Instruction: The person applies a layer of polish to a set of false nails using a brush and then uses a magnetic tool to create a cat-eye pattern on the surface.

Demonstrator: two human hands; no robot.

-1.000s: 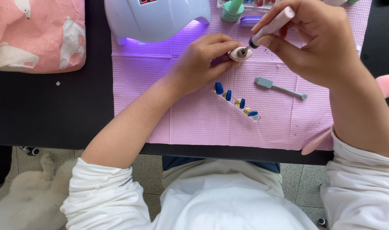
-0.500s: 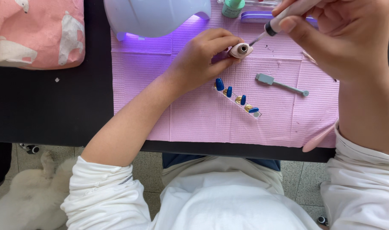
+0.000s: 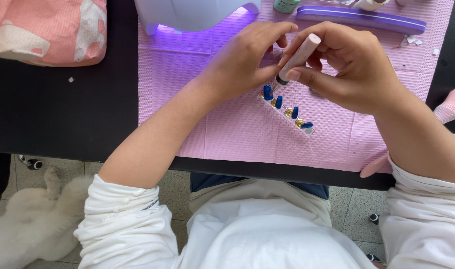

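Both hands [image 3: 307,65] crowded over nail strip [image 3: 287,107]

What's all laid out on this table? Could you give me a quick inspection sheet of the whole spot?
Surface: black table under a pink mat.
Job's things: pink brush handle; strip of blue nail tips.
Clutter: white lamp glowing purple, purple nail file, green bottle, pink cushion.
Hands: right hand grips the brush handle; left hand beside it, its grasp hidden.
Cables: nothing seen.
Surroundings: tiled floor, white furry animal below.
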